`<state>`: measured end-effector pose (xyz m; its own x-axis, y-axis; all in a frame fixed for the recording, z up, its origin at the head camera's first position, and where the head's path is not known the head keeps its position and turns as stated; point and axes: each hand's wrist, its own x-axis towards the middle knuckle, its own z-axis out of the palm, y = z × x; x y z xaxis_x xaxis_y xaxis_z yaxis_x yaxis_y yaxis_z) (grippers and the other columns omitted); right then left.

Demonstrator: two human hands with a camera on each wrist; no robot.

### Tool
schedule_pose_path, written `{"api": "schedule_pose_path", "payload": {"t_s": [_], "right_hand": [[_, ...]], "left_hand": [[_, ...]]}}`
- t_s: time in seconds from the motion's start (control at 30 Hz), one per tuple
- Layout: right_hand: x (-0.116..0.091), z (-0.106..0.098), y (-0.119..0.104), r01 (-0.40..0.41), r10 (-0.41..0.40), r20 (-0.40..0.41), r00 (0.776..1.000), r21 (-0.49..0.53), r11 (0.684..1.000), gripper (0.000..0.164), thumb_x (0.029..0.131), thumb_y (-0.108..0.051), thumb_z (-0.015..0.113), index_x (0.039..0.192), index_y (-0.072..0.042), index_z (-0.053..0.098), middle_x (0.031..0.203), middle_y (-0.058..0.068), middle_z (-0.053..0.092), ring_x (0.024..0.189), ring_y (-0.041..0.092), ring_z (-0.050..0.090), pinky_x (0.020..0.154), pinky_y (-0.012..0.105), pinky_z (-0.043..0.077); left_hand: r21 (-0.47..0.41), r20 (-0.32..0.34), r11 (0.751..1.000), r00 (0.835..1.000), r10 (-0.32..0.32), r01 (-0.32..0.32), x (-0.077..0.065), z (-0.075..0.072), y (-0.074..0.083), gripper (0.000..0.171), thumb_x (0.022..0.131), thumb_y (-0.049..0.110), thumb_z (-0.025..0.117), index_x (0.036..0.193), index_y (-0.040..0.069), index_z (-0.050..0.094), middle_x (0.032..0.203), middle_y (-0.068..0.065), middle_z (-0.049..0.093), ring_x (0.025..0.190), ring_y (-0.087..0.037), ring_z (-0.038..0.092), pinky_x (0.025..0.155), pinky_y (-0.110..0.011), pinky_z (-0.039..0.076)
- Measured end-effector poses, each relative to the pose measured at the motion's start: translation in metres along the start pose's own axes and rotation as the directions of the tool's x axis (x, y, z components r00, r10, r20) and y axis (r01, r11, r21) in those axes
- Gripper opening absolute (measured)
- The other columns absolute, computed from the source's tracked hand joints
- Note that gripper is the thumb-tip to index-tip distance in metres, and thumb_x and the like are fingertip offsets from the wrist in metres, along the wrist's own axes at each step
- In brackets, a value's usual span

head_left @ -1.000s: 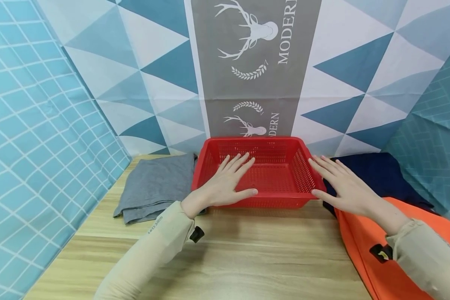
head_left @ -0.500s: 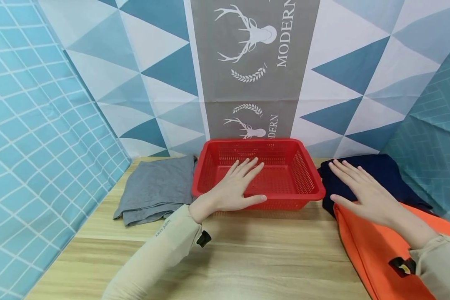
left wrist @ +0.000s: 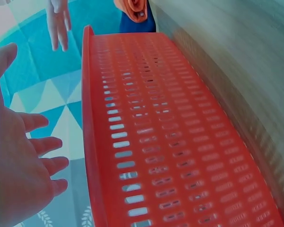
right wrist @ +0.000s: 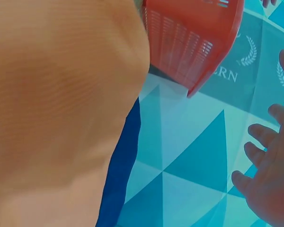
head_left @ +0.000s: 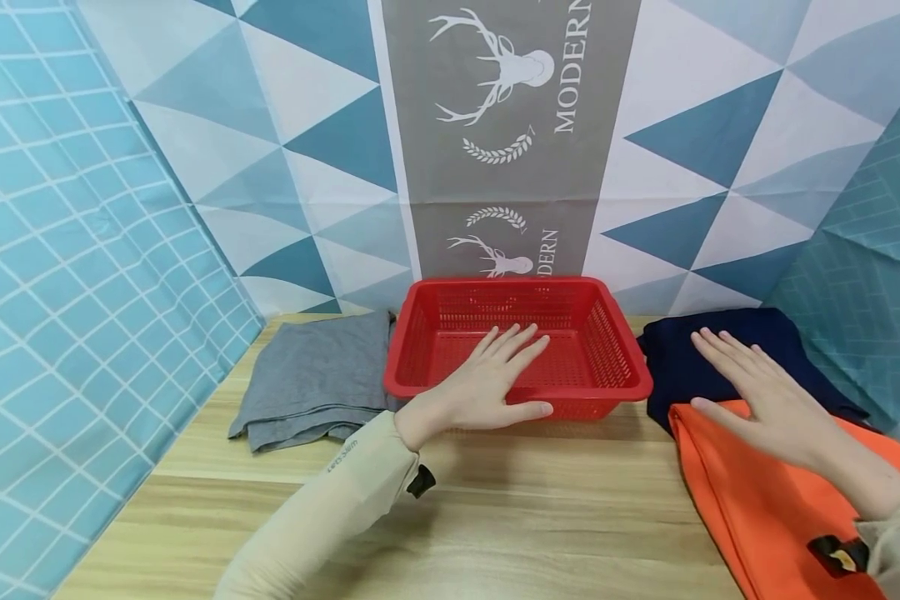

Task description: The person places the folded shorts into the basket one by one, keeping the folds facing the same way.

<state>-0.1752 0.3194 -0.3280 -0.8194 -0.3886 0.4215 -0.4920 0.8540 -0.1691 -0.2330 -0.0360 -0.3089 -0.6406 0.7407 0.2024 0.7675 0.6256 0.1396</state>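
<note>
A red perforated plastic basket [head_left: 600, 354] stands against the back wall with nothing inside. Over its front rim hovers my left hand [head_left: 487, 383], palm down, fingers straight and spread, holding nothing. In the left wrist view that hand [left wrist: 23, 165] is apart from the basket's slotted side [left wrist: 165, 142]. My right hand [head_left: 772, 400] floats above an orange folded cloth [head_left: 750, 508], fingers extended and gripping nothing. A navy folded cloth [head_left: 675, 358] lies just behind the orange one. The right wrist view shows the right hand [right wrist: 270, 165] apart from the large orange cloth [right wrist: 61, 94].
A grey folded cloth [head_left: 315, 375] rests left of the basket on the wooden table [head_left: 540, 508]. Behind stands a patterned fabric wall [head_left: 510, 167], with a blue tiled-pattern sheet [head_left: 82, 250] on the left side.
Both hands have drifted right and slightly toward me. The right hand has moved from beside the basket's right rim to above the orange cloth. The basket and cloths look unmoved.
</note>
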Motion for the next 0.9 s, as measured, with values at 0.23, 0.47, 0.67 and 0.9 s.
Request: {"api": "schedule_pose_path", "payload": {"t_s": [0.23, 0.47, 0.67, 0.9], "right_hand": [[-0.011, -0.002, 0.009, -0.022, 0.022, 0.004, 1.000, -0.002, 1.000, 0.079, 0.083, -0.026, 0.064, 0.146, -0.016, 0.017, 0.152, 0.005, 0.015, 0.141, 0.015, 0.001, 0.112, 0.033, -0.008], [-0.019, 0.000, 0.012, -0.081, 0.082, 0.033, 0.996, -0.025, 0.996, 0.082, 0.085, -0.029, 0.062, 0.147, -0.018, 0.011, 0.153, 0.007, 0.010, 0.141, 0.021, -0.002, 0.111, 0.038, -0.012], [-0.026, 0.002, 0.016, -0.128, 0.130, 0.042, 0.991, -0.032, 0.991, 0.085, 0.084, -0.031, 0.063, 0.147, -0.017, 0.007, 0.153, 0.009, 0.006, 0.140, 0.024, -0.003, 0.110, 0.039, -0.013], [-0.034, 0.002, 0.025, -0.170, 0.172, 0.060, 0.983, -0.041, 0.985, 0.087, 0.086, -0.033, 0.060, 0.147, -0.013, 0.002, 0.152, 0.016, -0.001, 0.139, 0.029, -0.007, 0.109, 0.041, -0.017]], "left_hand": [[0.026, 0.009, 0.998, 0.999, 0.053, -0.053, 0.004, 0.004, 0.009, 0.081, 0.084, 0.060, 0.045, 0.147, 0.018, 0.017, 0.152, -0.003, 0.013, 0.140, -0.021, 0.008, 0.113, -0.042, 0.005], [-0.100, 0.046, 0.994, 0.997, 0.057, -0.052, 0.008, 0.011, 0.017, 0.079, 0.084, 0.058, 0.046, 0.147, 0.021, 0.016, 0.153, 0.003, 0.011, 0.140, -0.017, 0.006, 0.113, -0.035, 0.007], [-0.129, 0.050, 0.989, 0.996, 0.078, -0.071, 0.011, 0.017, 0.024, 0.077, 0.085, 0.058, 0.044, 0.147, 0.023, 0.015, 0.153, 0.005, 0.009, 0.140, -0.014, 0.003, 0.113, -0.032, 0.006], [-0.131, 0.057, 0.985, 0.991, 0.119, -0.111, 0.014, 0.025, 0.033, 0.077, 0.084, 0.057, 0.047, 0.147, 0.025, 0.014, 0.153, 0.005, 0.010, 0.140, -0.012, 0.002, 0.113, -0.032, 0.004]]}}
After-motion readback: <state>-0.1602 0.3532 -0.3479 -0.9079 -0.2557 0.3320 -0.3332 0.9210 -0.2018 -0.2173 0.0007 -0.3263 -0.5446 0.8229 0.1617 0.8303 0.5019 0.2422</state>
